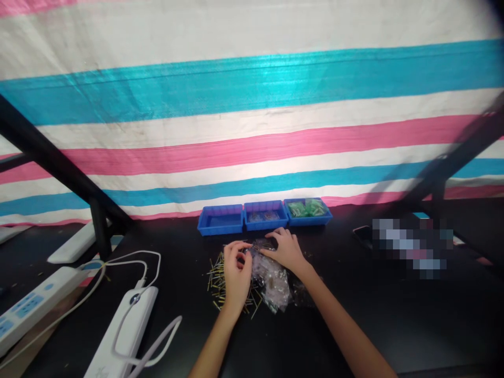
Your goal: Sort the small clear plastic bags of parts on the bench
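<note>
My left hand (237, 270) is closed in a pinch at the edge of a small clear plastic bag (263, 244). Thumb and fingers of my right hand (286, 251) are closed on the same bag from the other side. Beneath and between the hands lies a pile of crinkled clear plastic bags (275, 286). Thin gold and silver pins or sticks (216, 278) are scattered under and around my left hand. Whether a pin is between my left fingertips is too small to tell.
Three blue trays stand behind my hands: a bare left tray (220, 224), a middle tray (265, 224) with small clear bags, and a right tray (309, 220) with green packets. A white power bank (129, 325) with cables and a power strip (35, 302) lie left; a phone (363, 236) right.
</note>
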A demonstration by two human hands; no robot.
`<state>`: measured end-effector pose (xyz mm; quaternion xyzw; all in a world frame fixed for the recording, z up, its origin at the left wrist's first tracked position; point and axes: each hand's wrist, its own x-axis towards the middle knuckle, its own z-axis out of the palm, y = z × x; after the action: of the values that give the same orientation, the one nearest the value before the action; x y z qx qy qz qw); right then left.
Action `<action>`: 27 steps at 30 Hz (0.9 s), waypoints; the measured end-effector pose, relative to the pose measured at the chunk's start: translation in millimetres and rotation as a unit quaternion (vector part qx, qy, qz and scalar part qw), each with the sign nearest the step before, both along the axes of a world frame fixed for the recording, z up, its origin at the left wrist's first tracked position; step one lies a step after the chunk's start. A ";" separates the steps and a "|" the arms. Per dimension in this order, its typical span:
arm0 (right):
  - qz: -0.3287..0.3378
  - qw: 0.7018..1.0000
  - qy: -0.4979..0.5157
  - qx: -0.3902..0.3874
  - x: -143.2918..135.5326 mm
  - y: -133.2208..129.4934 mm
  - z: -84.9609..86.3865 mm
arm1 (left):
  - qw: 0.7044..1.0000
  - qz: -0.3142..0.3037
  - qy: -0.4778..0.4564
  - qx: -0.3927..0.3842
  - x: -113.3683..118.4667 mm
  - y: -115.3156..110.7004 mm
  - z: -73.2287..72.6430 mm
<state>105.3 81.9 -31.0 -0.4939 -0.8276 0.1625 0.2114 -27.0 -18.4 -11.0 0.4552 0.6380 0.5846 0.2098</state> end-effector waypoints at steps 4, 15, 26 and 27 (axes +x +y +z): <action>-0.003 1.000 -0.006 -0.019 4.1 -2.2 0.7 | 1.000 0.012 0.000 0.003 -5.5 1.4 -0.1; -0.017 0.996 0.007 -0.090 17.2 -2.0 1.4 | 1.000 -0.008 0.019 -0.007 -5.6 4.0 -3.2; 0.006 0.945 0.295 -0.139 5.1 -9.9 5.5 | 0.998 -0.045 -0.033 -0.013 -5.5 8.6 -4.9; 0.029 0.937 0.309 -0.158 3.9 -12.1 7.9 | 0.998 -0.054 -0.030 -0.018 -4.9 8.6 -5.4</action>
<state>109.2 69.8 -23.1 -0.4221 -0.6988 0.4422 0.3713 -31.9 -9.8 -16.4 0.4671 0.6167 0.5741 0.2682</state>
